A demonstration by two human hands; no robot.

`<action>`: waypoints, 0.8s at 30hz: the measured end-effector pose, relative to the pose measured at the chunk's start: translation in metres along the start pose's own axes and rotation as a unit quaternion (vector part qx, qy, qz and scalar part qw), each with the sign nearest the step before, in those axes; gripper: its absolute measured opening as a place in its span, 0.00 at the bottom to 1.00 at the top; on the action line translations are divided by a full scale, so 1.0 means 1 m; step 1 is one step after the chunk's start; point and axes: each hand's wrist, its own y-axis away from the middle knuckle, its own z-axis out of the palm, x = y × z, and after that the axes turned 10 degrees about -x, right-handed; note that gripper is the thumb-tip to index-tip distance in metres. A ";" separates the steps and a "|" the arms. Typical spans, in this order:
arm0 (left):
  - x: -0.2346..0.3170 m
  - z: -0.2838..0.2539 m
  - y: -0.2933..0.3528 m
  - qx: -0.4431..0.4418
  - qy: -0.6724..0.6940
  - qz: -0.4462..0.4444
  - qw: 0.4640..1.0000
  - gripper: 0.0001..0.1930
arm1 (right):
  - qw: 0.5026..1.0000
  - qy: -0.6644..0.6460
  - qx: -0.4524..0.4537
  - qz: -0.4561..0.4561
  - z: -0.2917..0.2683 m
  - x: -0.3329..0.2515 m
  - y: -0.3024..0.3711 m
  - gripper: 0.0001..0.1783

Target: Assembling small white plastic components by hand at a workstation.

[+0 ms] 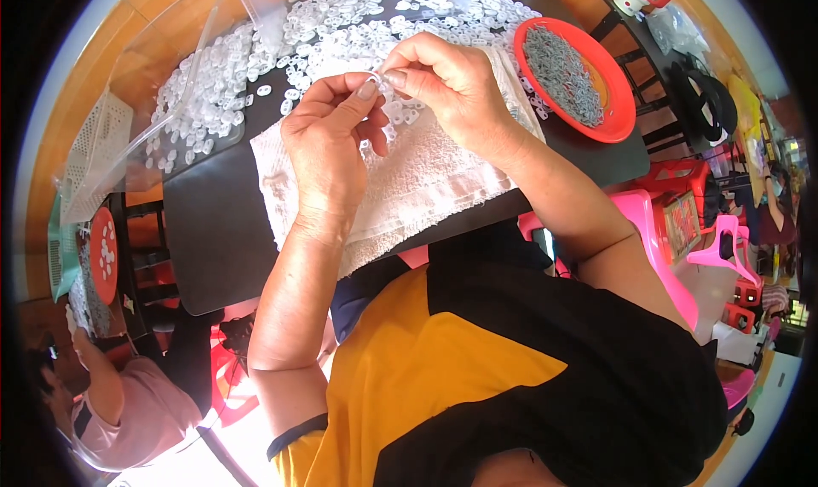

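Above a white towel (430, 189) on the dark table, both my hands meet at their fingertips. My left hand (334, 133) is closed, its thumb and forefinger pinching a small white plastic piece (374, 77). From the other side my right hand (456, 82) pinches at the same piece with thumb and forefinger. Fingers cover most of it, so its exact shape is hidden. Just beyond and below the fingertips, loose white plastic pieces (400, 110) with holes lie on the towel.
Heaps of similar white pieces (200, 91) spread over the table's far side. At the right, a red dish (620, 103) holds many small grey metal parts (562, 74). A dark table (209, 240) edge runs before me. Another person (136, 402) sits at the lower left beside a red plate (104, 270).
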 end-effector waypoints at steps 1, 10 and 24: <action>0.000 0.000 0.000 0.002 0.000 0.001 1.000 0.05 | 1.000 0.002 0.000 0.001 0.000 0.000 0.000 0.04; 0.000 0.001 0.001 0.022 -0.014 0.000 1.000 0.06 | 0.999 0.040 0.004 -0.021 0.002 0.003 0.000 0.04; 0.001 -0.003 0.000 0.014 0.014 -0.029 0.999 0.05 | 1.000 0.013 -0.014 -0.008 0.002 0.003 0.002 0.02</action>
